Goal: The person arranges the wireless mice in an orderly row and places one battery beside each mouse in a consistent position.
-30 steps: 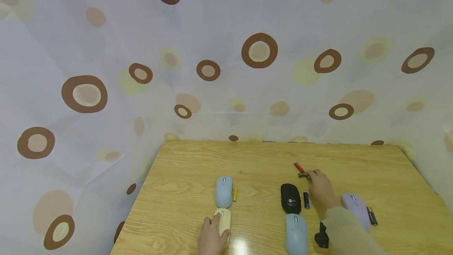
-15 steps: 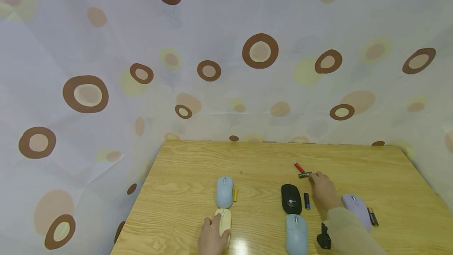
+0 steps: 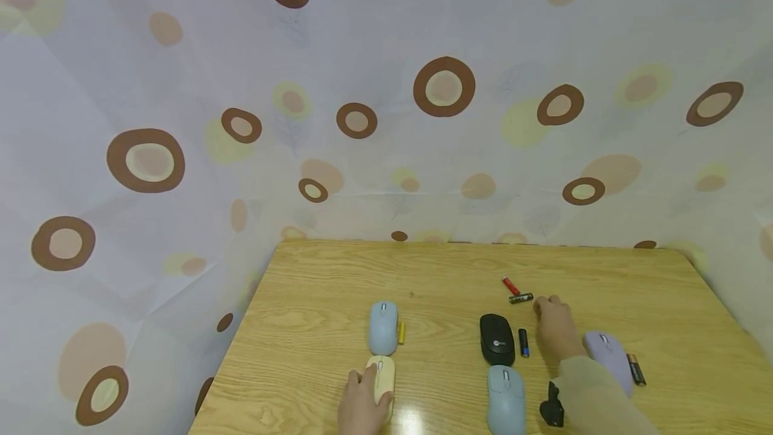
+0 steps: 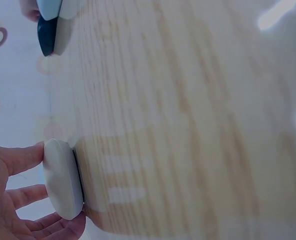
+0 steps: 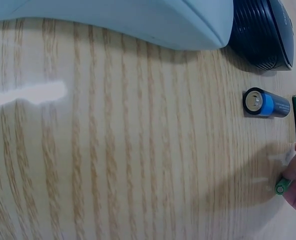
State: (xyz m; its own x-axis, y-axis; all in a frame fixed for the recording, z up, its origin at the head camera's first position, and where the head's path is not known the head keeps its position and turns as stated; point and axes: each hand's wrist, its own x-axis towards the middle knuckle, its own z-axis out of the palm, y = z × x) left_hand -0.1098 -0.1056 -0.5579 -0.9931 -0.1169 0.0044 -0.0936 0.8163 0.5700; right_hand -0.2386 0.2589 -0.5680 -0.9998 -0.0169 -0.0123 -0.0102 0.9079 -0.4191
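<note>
My left hand (image 3: 361, 403) grips a pale yellow computer mouse (image 3: 385, 381), thumb on one side and fingers on the other; the left wrist view shows the mouse (image 4: 62, 179) edge-on against the tabletop. Over at the right, my right hand (image 3: 555, 329) pinches a small green battery (image 5: 282, 187), which the hand hides in the head view. Just left of those fingertips lies a dark green battery (image 3: 521, 298) marked 555, apart from them. A red battery (image 3: 510, 285) touches its far side.
Blue mice (image 3: 383, 327) stand in both columns, one with a yellow battery (image 3: 401, 333) beside it. A black mouse (image 3: 497, 340) has a black-and-blue battery (image 3: 523, 342) alongside. Right of my forearm are a lilac mouse (image 3: 608, 360) and a copper-topped battery (image 3: 636, 369).
My right hand has drawn back slightly to the right and nearer, leaving a gap to the dark green battery that its fingers reached before. The left hand stays on the yellow mouse.
</note>
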